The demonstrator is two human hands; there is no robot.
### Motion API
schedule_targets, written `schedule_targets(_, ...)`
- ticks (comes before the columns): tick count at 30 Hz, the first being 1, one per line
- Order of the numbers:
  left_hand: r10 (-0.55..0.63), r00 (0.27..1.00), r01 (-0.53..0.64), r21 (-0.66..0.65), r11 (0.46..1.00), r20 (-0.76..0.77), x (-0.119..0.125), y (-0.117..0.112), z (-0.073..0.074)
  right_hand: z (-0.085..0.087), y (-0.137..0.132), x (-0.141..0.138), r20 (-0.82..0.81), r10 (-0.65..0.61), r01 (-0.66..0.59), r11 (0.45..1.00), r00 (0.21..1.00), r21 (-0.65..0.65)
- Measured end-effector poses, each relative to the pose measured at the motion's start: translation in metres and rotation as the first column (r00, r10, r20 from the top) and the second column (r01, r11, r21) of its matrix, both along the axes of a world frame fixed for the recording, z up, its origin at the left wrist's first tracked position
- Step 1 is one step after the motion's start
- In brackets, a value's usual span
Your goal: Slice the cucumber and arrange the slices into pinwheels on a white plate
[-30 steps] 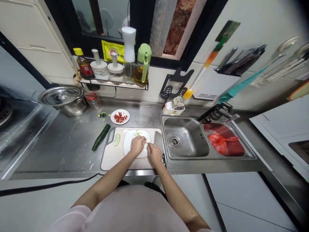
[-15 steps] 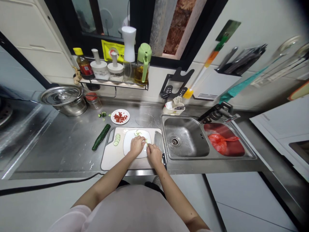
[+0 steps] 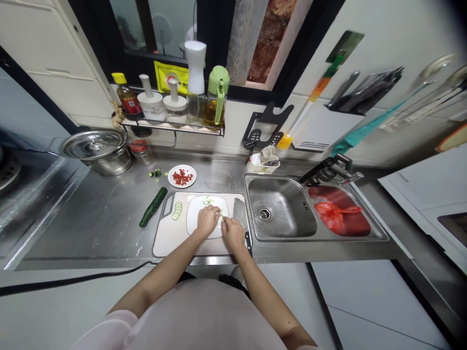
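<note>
Both my hands work over a white plate (image 3: 195, 216) that lies on a pale cutting board (image 3: 171, 238). My left hand (image 3: 207, 219) is curled, its fingers pinched on a small cucumber slice (image 3: 221, 212) at the plate's right side. My right hand (image 3: 232, 232) is closed too, fingertips meeting the left hand at that slice. More cucumber slices (image 3: 208, 200) lie at the plate's far edge, and a row of slices (image 3: 177, 210) rests on the board to the left. A cleaver (image 3: 241, 214) lies on the board's right edge.
A cucumber half (image 3: 152, 206) lies left of the board. Behind are a small plate of red chilli pieces (image 3: 181, 176), a steel pot (image 3: 97, 150) and a condiment shelf (image 3: 171, 109). To the right is a sink (image 3: 280, 211) and a red basin (image 3: 341, 216).
</note>
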State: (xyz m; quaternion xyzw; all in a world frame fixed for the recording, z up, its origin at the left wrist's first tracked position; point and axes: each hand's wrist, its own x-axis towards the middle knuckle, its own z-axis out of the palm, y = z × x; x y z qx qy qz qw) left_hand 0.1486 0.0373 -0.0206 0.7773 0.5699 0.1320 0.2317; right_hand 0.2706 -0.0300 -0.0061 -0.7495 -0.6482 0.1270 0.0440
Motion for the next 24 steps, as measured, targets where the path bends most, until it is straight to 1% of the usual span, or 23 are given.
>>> schedule_targets(7, 0.006, 1.000, -0.006, 0.010, 1.000, 0.009, 0.002, 0.001, 0.001, -0.001, -0.001, 0.000, -0.017, 0.002, -0.001, 0.999, 1.000, 0.048)
schedule_targets(10, 0.042, 0.998, -0.043, 0.008, 0.999, 0.036, -0.003, -0.001, 0.003, -0.001, -0.004, 0.001, -0.045, -0.002, 0.006, 0.995, 0.999, 0.095)
schedule_targets(14, 0.129, 0.988, -0.129, -0.006, 0.992, 0.088, -0.017, -0.003, 0.002, 0.000, -0.009, 0.011, -0.111, -0.063, 0.080, 0.985, 0.992, 0.156)
schedule_targets(17, 0.166, 0.981, -0.164, -0.028, 0.986, 0.101, -0.027, -0.005, 0.000, 0.003, -0.010, 0.019, -0.127, -0.112, 0.132, 0.979, 0.986, 0.158)
schedule_targets(20, 0.155, 0.984, -0.153, -0.026, 0.988, 0.089, -0.027, -0.005, 0.000, 0.004, -0.008, 0.020, -0.099, -0.076, 0.088, 0.988, 0.992, 0.125)
schedule_targets(24, 0.087, 0.995, -0.086, -0.015, 0.996, 0.047, -0.016, -0.003, 0.001, 0.004, -0.005, 0.013, -0.027, -0.003, 0.004, 0.999, 1.000, 0.046)
